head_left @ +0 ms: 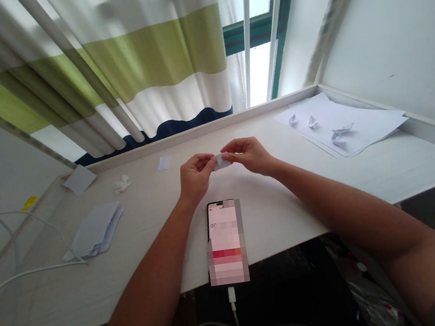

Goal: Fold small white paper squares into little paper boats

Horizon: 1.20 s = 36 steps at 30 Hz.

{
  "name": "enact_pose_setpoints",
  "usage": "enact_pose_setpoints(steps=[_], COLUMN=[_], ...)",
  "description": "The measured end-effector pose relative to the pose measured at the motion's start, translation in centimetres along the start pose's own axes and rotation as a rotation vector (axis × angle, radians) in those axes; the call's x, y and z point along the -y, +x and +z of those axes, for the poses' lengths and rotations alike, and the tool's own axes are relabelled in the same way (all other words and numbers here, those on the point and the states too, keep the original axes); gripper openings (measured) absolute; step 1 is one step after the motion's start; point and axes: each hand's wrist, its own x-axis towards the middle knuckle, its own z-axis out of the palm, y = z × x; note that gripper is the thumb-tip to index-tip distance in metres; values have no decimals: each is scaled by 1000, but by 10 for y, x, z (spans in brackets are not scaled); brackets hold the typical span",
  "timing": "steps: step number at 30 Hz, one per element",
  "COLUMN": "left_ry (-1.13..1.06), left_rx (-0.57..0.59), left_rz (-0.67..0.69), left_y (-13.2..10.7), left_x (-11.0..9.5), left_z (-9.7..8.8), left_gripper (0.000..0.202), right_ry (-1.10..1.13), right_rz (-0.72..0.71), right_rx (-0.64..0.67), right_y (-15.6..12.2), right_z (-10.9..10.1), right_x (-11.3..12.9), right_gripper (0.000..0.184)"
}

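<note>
From my screen, the left hand (195, 176) and right hand (249, 156) both pinch a small folded white paper (221, 161), held between them. It hangs above the desk (272, 214) (a phone (225, 242) lies just below).

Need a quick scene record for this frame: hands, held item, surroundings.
left hand: pinching a small folded white paper
right hand: pinching the same paper from the other side
surface: white desk
nearby: smartphone, screen pixelated, with a white charging cable
rest: small paper boats on white paper sheets; paper stack
</note>
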Motion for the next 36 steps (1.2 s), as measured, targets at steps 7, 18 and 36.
enact_pose_setpoints(steps=[7,18,36], left_ry=[-53,-19,-143], left_rx=[6,108,45], left_rz=[-46,-106,59], left_y=[-1,-1,-6], left_x=[-3,-5,-6], left_z=[-1,-3,8], left_gripper=[39,42,41], right_ry=[8,-40,36], right_rz=[-26,-3,-38], right_rx=[71,151,114], right_y=[1,-4,-5], right_z=[-3,0,8], right_x=[-3,1,-3], right_gripper=[48,41,41])
